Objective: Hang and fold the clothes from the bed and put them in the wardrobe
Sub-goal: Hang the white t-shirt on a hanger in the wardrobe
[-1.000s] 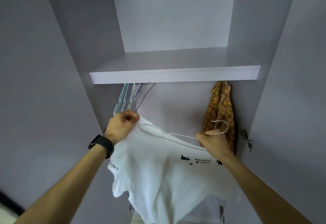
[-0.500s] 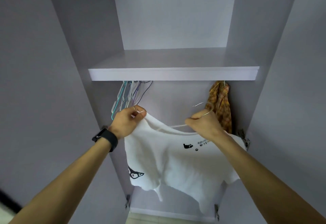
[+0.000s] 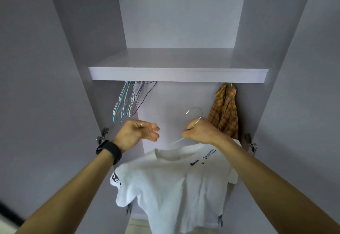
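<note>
A white T-shirt [image 3: 171, 184] with small black prints hangs on a thin wire hanger [image 3: 195, 113] inside the open wardrobe. My right hand [image 3: 200, 131] grips the hanger just below its hook, which points up toward the underside of the shelf [image 3: 178, 76]. My left hand [image 3: 138, 131] is beside it on the left, fingers loose and holding nothing, clear of the shirt's shoulder. The rail under the shelf is hidden.
Several bare wire hangers [image 3: 128, 101] hang under the shelf at the left. An orange plaid shirt [image 3: 225, 110] hangs at the far right. Door hinges [image 3: 250, 144] stick out on both side walls. The shelf's top holds nothing.
My left hand has let go of the shirt's shoulder, which dropped. My right hand has raised the hanger's hook higher toward the shelf.
</note>
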Demonstrator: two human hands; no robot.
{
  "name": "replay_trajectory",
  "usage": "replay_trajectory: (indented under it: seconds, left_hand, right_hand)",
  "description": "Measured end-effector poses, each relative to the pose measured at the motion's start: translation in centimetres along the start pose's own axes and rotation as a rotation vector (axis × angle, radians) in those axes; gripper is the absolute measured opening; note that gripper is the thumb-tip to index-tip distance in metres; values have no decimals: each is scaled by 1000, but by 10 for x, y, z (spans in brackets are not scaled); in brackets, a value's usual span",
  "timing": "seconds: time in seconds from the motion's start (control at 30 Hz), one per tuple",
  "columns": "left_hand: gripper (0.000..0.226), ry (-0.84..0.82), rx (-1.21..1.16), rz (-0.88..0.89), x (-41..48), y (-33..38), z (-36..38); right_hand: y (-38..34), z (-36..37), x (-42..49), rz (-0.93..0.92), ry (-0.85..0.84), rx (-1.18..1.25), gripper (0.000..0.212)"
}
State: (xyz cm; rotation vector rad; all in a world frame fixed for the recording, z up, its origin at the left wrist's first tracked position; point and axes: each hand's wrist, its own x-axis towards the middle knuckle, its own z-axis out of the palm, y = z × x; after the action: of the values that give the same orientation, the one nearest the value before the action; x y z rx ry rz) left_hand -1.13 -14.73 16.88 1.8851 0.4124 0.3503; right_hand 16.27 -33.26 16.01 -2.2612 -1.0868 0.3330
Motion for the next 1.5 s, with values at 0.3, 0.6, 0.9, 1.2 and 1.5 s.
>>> replay_trajectory:
  seconds: [0.3,0.6,0.9,1.2,1.5]
  left_hand:
    - [6,-17,418,-34,-11,-30,-10]
    - [6,-57,182,-47,-7,-33,5]
    - [16,18,345,87,-5,-31,12]
    - [13,93,623,239,-6,-11,24]
    - [19,157,652,211,6,-15,30]
  right_hand:
    - [18,19,-9,66,219,153,48]
    - [5,44,-12,16,187,181,42]
    - [18,17,-23,-22,13,350,36]
    - [49,48,-42,-69,138,339,42]
    - [68,51,-58,-89,338,348,31]
